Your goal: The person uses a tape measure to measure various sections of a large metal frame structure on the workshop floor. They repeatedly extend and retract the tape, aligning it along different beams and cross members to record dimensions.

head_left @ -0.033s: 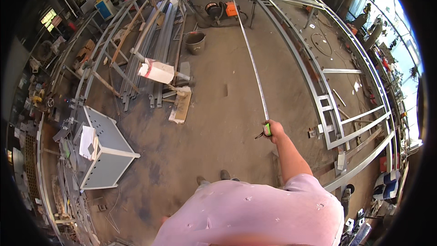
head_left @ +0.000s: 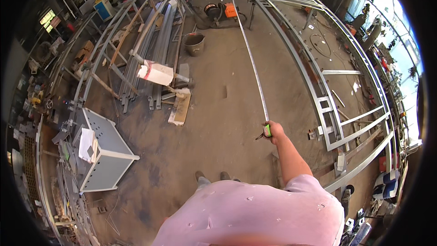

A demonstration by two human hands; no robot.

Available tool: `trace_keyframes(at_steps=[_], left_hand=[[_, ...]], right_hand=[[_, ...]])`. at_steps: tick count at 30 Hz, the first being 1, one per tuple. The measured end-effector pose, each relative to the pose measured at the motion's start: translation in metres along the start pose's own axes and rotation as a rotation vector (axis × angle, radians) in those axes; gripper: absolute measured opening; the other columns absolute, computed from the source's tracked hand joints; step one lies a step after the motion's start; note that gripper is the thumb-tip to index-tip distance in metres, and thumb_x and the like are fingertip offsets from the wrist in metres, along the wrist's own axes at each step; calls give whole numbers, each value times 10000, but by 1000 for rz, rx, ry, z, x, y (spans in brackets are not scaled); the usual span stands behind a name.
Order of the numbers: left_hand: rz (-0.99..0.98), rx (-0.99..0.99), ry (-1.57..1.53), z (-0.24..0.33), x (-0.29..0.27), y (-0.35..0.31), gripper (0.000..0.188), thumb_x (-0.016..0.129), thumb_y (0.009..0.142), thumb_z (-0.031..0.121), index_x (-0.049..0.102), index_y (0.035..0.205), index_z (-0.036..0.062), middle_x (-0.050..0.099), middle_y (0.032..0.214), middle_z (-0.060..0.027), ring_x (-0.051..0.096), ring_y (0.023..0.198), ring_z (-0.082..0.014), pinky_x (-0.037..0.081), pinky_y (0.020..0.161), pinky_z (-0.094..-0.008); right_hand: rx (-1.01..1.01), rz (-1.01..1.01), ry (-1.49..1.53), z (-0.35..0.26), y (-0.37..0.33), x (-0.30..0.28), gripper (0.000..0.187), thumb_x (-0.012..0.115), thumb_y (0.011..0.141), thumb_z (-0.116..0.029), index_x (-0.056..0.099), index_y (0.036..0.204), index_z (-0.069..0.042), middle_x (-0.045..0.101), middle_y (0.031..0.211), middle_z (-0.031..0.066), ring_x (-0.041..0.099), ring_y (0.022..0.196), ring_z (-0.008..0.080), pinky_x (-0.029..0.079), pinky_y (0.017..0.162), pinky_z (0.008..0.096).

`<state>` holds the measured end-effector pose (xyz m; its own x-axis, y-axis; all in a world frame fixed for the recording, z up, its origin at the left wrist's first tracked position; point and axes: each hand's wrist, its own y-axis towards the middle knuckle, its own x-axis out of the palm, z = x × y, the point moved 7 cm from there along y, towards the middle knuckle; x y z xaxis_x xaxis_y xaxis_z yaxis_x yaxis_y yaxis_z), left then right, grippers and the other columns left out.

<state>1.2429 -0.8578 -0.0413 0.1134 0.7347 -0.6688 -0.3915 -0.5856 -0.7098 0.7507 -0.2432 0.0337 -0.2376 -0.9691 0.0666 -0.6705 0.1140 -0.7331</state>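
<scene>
My right hand (head_left: 274, 132) is closed around a green-and-black tape measure (head_left: 267, 130), its arm stretched out ahead of me. From the case, the long pale tape blade (head_left: 253, 61) runs away over the floor to the far end of the shop, passing beside an orange machine. Where the blade ends is too small to make out, near a dark shape by the far metal frame. A short dark strap hangs from the case. My left hand is out of sight, hidden behind my pink shirt.
Right of the blade stands a long welded metal frame (head_left: 298, 57). Left lie metal tubes (head_left: 157, 59), a bucket (head_left: 195, 44), a plank (head_left: 180, 109) and a grey panelled stand (head_left: 107, 166). Farther ahead sits the orange machine (head_left: 230, 10) with a hose.
My left shoe has come slightly forward, level with the right one. My right hand keeps its grip on the tape measure, and the blade stays extended.
</scene>
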Motion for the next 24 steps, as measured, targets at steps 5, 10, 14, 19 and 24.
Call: trace_keyframes(at_steps=[5,10,14,19,24], left_hand=[[-69,23,65,71,-15,74,457,813,893,369,775,1146,-10,792,1088,-185,743,987,-294,555,895,-423],[-128,77,135,150,-48,149,440,811,908,374,784,1121,-9,797,1065,-177,746,951,-286,559,872,-421],[-130,109,189,246,-86,201,428,809,920,379,791,1101,-9,801,1046,-170,749,922,-279,563,853,-419],[-94,307,92,377,-120,300,430,815,922,386,796,1093,-8,805,1039,-164,751,909,-271,566,840,-418],[-86,416,108,498,-110,371,456,825,911,386,790,1120,-19,805,1067,-162,755,947,-258,572,858,-418]], right_hand=[[-41,43,33,-22,12,14,234,555,1025,-229,714,1050,-59,559,738,12,519,546,161,503,545,377],[-98,116,-13,-36,38,19,254,585,1008,-220,744,1036,-23,605,745,48,548,516,180,483,485,373],[-121,167,-76,-59,51,20,261,594,998,-189,755,1007,16,642,740,87,599,539,200,497,473,386],[-37,206,12,-55,61,23,257,614,985,-148,775,1055,41,663,765,96,620,562,205,513,484,371],[-2,156,79,-60,95,11,252,597,1014,-145,742,1121,32,663,773,82,617,568,189,502,478,352]])
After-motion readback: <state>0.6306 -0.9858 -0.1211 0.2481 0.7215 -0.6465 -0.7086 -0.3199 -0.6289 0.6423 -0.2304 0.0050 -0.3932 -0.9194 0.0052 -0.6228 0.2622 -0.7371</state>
